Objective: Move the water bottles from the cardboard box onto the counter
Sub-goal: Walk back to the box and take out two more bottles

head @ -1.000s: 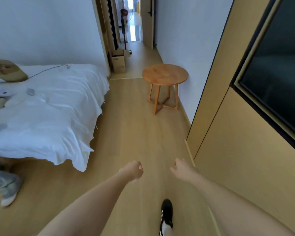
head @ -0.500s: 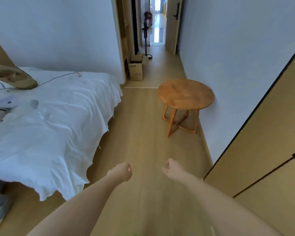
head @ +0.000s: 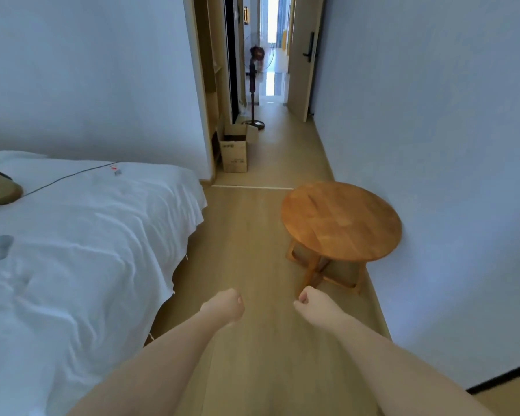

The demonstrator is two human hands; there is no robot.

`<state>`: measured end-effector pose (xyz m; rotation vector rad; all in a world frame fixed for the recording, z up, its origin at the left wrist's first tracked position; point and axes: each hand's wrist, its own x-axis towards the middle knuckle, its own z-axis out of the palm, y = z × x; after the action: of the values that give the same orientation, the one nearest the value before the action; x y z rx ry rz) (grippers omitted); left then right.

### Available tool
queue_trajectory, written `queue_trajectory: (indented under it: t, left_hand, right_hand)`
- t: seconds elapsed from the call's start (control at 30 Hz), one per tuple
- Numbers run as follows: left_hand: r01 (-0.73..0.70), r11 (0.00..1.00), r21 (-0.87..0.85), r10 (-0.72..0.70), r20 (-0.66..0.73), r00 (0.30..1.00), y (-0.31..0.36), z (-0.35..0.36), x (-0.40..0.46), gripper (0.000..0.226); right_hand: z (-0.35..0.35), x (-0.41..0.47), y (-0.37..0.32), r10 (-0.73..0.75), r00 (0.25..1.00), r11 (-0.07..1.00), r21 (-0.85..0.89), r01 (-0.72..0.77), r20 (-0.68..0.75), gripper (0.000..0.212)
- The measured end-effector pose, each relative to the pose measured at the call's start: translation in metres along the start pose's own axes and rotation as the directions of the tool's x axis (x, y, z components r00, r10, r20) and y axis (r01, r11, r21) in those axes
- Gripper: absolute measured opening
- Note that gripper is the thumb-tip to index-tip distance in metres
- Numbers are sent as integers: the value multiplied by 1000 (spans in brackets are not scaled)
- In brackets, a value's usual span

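Both fists, left hand (head: 226, 304) and right hand (head: 310, 302), curled and holding nothing, I have closed on the brown cardboard box (head: 234, 151) standing open by the doorway, nearer than a second ago; no bottles moved yet.

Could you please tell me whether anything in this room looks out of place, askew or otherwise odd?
Nothing looks spilled or damaged. The cardboard box stands on the floor in the doorway with its flaps open, beside a standing fan. A dark cable trails across the rumpled white bed. Both hands are empty.
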<state>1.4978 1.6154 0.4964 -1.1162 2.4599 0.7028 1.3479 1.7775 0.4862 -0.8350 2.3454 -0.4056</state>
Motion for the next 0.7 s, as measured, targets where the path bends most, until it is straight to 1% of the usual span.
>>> queue_trajectory:
  t: [0.17, 0.3, 0.43, 0.6, 0.7]
  left_hand:
    - [53, 998, -19, -53, 22, 998, 0, -46, 89, 27]
    - [82, 996, -16, -82, 37, 996, 7, -72, 167, 29]
    - [105, 993, -49, -105, 1, 994, 20, -110, 252, 26]
    - [131, 987, -94, -136, -53, 989, 41, -172, 339, 29]
    - [153, 983, -105, -160, -58, 985, 44, -200, 381, 29]
  right_hand:
    - [-29, 88, -27, -5, 998, 999, -32, 7, 62, 26]
    - [-52, 174, -40, -29, 993, 996, -80, 38, 116, 32]
    - [-98, 272, -53, -95, 991, 987, -120, 106, 96, 31]
    - [-170, 377, -68, -134, 987, 969, -198, 150, 93, 30]
    - [-201, 430, -87, -144, 986, 961, -224, 159, 83, 29]
